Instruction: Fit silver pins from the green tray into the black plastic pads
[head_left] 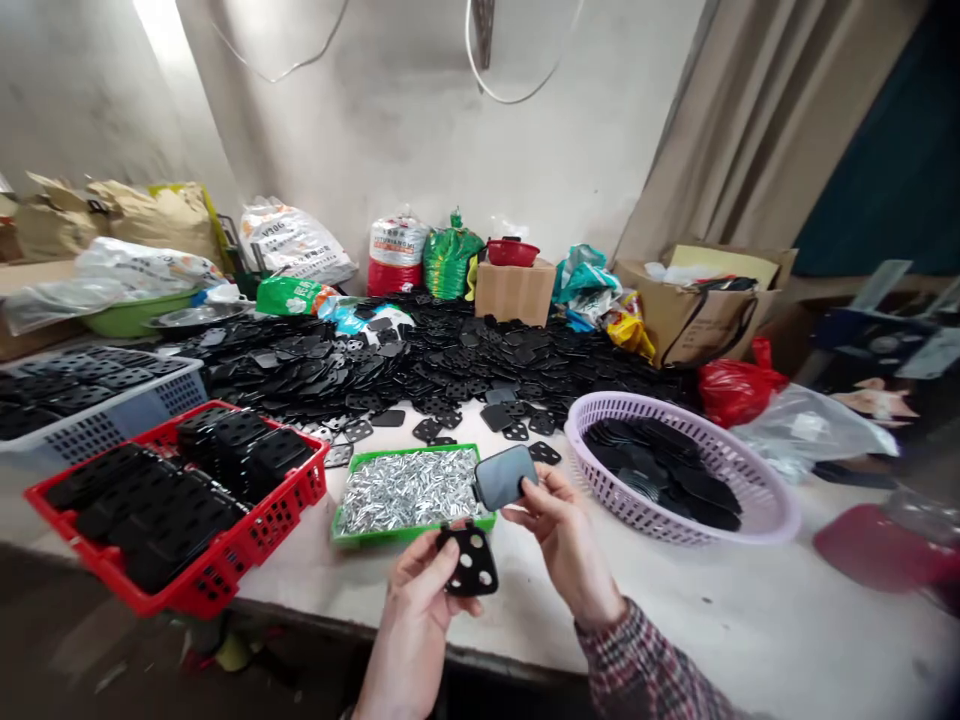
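Though pale, a table (750, 620) under black plates (465, 355) near the wall (420, 130).

A pale table (697, 610) bears a green tray (367, 539), a lilac basket (776, 520) — and heaped black plates (457, 355).

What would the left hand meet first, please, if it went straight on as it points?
The left hand would likely meet the green tray, though depth is unclear; the solid plate in the right hand might come sooner.

Beyond the right grip (566, 548), a red bowl (513, 254) is resting on a cardboard box (512, 294); past the grip's left, a green sack (451, 264) is standing; past its right, a red bag (739, 387) is lying.
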